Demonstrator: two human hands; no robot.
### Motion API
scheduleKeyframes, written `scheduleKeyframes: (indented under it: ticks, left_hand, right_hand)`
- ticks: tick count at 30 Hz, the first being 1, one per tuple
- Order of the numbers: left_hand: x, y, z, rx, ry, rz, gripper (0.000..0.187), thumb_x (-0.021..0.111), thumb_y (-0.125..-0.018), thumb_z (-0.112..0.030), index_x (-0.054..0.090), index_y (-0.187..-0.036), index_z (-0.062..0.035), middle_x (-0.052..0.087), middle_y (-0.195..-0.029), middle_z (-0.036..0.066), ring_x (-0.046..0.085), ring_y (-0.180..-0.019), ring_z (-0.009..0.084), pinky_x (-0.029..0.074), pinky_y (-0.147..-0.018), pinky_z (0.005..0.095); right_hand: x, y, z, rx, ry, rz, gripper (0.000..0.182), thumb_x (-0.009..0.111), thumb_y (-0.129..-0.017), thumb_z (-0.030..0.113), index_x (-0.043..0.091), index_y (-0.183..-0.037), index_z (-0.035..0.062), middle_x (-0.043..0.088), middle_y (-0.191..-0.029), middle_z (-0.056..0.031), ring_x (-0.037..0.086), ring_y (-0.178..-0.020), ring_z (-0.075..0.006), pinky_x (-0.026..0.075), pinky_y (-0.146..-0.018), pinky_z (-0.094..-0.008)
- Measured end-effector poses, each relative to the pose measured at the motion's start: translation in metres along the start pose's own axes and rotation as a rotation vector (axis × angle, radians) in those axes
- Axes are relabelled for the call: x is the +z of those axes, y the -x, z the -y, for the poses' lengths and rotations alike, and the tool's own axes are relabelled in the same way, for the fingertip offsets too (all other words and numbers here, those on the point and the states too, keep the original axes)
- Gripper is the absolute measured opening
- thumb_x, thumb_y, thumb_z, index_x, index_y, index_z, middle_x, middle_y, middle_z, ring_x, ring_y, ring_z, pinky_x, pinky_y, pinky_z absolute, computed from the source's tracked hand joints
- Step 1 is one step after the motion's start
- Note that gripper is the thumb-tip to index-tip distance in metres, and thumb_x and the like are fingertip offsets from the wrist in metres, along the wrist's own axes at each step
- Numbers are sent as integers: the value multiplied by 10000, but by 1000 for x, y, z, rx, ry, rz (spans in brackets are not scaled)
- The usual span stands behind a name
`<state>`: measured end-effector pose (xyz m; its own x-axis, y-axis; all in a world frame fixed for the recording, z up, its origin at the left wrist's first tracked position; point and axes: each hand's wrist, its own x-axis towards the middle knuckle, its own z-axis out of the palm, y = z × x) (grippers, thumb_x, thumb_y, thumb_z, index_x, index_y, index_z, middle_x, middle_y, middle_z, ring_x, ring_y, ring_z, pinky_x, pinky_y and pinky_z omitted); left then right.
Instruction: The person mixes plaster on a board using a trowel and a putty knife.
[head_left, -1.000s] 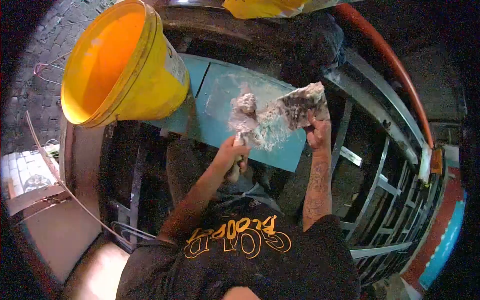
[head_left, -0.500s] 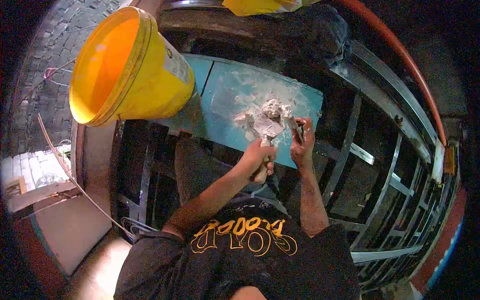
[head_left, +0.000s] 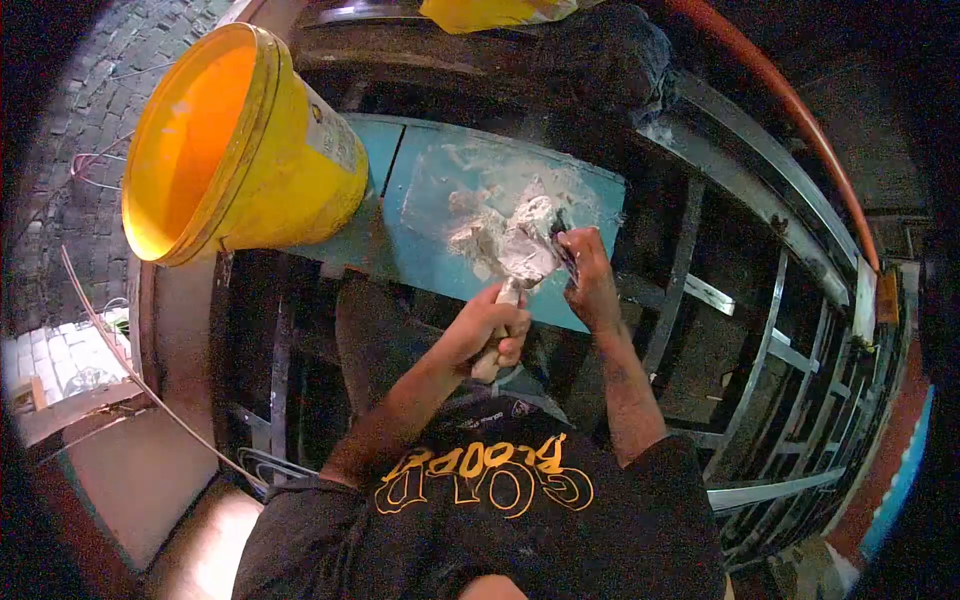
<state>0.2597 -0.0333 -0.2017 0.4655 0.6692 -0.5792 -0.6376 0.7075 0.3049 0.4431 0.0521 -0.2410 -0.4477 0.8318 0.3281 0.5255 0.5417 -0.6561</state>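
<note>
My left hand (head_left: pixel 493 327) is closed round the pale handle of a putty knife (head_left: pixel 488 367), whose blade points away from me. A lump of whitish putty (head_left: pixel 530 240) covers most of that blade. In my right hand (head_left: pixel 592 275) I grip a thin, dark-edged flat scraper (head_left: pixel 564 248), its edge against the right side of the putty. Fingers hide much of the scraper. Both tools are over a light-blue board (head_left: pixel 425 180), which is smeared with white putty and powder. More putty (head_left: pixel 475 240) lies on the board left of the blade.
A yellow bucket (head_left: pixel 300 165) is tilted at the board's left end, its mouth facing left. Metal framing (head_left: pixel 690 270) with dark gaps runs along the right. An orange pipe (head_left: pixel 800 110) curves past the upper right. A thin cane-like strip (head_left: pixel 150 390) crosses the left.
My right hand has moved inward with the scraper, up to the putty. White putty covers the previously visible grey blade face. The whole view has shifted slightly.
</note>
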Motion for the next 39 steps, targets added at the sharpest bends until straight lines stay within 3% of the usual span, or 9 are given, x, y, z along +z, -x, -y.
scheduleKeyframes:
  ticks: [7, 19, 25, 28, 32, 35, 37, 38, 39]
  left_hand:
    - [-8, 17, -3, -22, 81, 109, 216, 537, -795, -13, 428, -970, -77, 432, -629, 21, 392, -388, 95, 317, -332, 257]
    - [-17, 37, 3, -63, 242, 223, 223, 527, -800, -11, 430, -992, -69, 444, -670, 29, 377, -380, 84, 301, -318, 239]
    - [-30, 40, 6, -81, 287, 286, 266, 525, -793, -11, 425, -1031, -77, 446, -675, 33, 382, -373, 92, 304, -302, 255]
    - [-23, 57, 1, -8, 276, 328, 286, 533, -781, -9, 424, -1034, -83, 456, -671, 28, 392, -368, 96, 312, -298, 258]
    - [-14, 60, -23, 182, -107, 142, 322, 567, -747, -14, 421, -1024, -89, 469, -653, 36, 421, -368, 104, 345, -308, 258]
    - [-47, 28, -27, 266, -262, 123, 353, 606, -733, -22, 418, -1027, -75, 475, -658, 44, 453, -374, 137, 381, -330, 278]
    - [-55, 11, -29, 308, -336, 91, 380, 620, -728, -17, 417, -1045, -69, 476, -668, 47, 462, -382, 149, 392, -338, 287]
    - [-56, 3, -25, 317, -335, 81, 400, 626, -726, -14, 417, -1063, -65, 479, -678, 49, 466, -389, 153, 396, -341, 291]
    - [-56, -2, -21, 329, -333, 71, 419, 631, -725, -10, 418, -1081, -61, 483, -688, 51, 470, -396, 158, 401, -344, 296]
  right_hand:
    - [-9, -5, -10, -194, 261, 41, 351, 566, -671, -98, 523, -1008, -10, 496, -996, -164, 511, -974, -349, 446, -836, -402]
    - [-22, -21, -29, -401, 344, 135, 130, 601, -758, 75, 541, -871, 55, 488, -854, -112, 514, -838, -301, 420, -748, -424]
    - [-31, -24, -36, -340, 368, 117, 126, 608, -732, 71, 542, -835, 45, 494, -851, -110, 521, -826, -294, 421, -753, -415]
    - [-50, -22, -48, -78, 319, 137, 266, 620, -687, -51, 566, -939, 13, 485, -880, -127, 530, -854, -323, 464, -735, -363]
    - [-67, -18, -66, 466, -143, -230, 266, 633, -748, -60, 609, -994, 38, 591, -1001, -67, 584, -890, -237, 468, -786, -319]
    - [-68, -11, -83, 620, -651, -383, 301, 571, -862, 161, 555, -1141, 51, 593, -1059, -59, 598, -891, -212, 483, -792, -322]
    - [-76, -37, 9, 864, -1318, -535, 429, 481, -928, 345, 474, -1256, 69, 578, -1028, -76, 583, -797, -195, 508, -677, -321]
    - [-76, -13, -31, 484, -1590, -7, 493, 545, -898, 373, 432, -1296, 104, 576, -956, -64, 570, -731, -203, 511, -621, -322]
    - [-62, -5, -38, 482, -1813, 128, 520, 538, -902, 361, 388, -1334, 113, 559, -943, -79, 546, -712, -198, 486, -575, -324]
